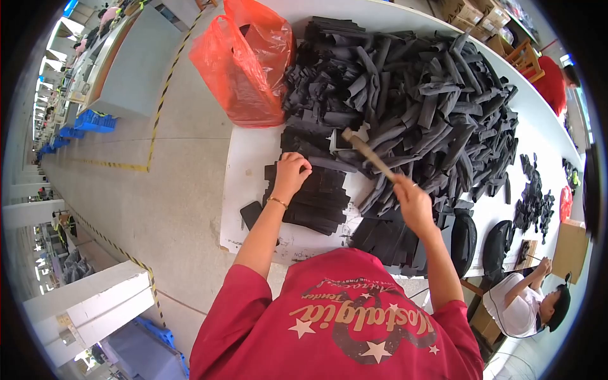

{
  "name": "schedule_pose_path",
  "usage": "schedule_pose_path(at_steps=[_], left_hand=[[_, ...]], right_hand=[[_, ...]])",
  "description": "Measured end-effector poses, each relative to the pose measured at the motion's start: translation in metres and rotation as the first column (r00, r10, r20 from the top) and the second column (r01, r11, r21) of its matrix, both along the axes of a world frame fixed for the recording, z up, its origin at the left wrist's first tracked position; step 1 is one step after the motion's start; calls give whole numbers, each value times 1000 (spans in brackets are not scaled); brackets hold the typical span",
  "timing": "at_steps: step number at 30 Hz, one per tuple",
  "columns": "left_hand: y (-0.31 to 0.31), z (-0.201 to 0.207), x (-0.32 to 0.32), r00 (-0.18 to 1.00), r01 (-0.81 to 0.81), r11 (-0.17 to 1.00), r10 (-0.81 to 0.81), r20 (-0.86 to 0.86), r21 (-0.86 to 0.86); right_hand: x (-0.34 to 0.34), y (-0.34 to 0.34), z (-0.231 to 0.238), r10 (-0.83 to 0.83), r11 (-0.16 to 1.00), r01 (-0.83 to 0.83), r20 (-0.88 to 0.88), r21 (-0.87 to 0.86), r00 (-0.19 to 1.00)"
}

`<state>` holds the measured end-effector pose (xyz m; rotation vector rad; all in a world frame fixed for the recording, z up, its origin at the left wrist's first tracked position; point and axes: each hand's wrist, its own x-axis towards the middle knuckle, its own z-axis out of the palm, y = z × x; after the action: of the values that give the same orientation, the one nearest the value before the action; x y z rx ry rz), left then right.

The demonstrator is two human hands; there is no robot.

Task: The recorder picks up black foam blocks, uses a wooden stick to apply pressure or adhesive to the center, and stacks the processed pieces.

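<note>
My right hand (415, 206) is closed round the handle of a light-brown wooden tool (373, 157). The tool slants up to the left and ends in a wider, slightly blurred head, whose kind I cannot tell. Over a neat stack of black flat strips (316, 202), my left hand (293, 174) has its fingers curled in a pinch. Whatever lies between its fingertips is hidden or too small to name. Just beyond the stack, a black strip (339, 163) lies crosswise. The big heap of black folded strips (430, 107) rises beyond the tool.
A red plastic bag (247, 69) stands at the white table's (244, 149) far left. A black phone-like slab (251, 214) lies by my left forearm. More black strips (386, 240) lie near my body. A person in white (522, 304) works at the right, beside a cardboard box (570, 247).
</note>
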<state>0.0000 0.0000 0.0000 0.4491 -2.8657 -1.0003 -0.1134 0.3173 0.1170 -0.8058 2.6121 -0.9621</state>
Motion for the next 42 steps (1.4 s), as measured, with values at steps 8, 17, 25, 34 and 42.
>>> schedule_pose_path(at_steps=[8,17,25,34,42], left_hand=[[-6,29,12,973,13,997,4,-229,75],[25,60,13,945,175,985,-168,-282,-2],[91,77,35,628,-32,169,770,-112,985],[110,73,34,570,-79,-371,745,347,925],[80,59,31,477,-102,-226,843,247,969]], right_hand=[[31,9,-25,248,958,-263,129,114,960],[51,-5,-39,265,952,-277,99,133,959],[91,-37,-38,202,953,-57,480,-299,854],[132,-46,-52,109,983,-73,223,-166,969],[149,20,-13,236,971,-204,376,-123,896]])
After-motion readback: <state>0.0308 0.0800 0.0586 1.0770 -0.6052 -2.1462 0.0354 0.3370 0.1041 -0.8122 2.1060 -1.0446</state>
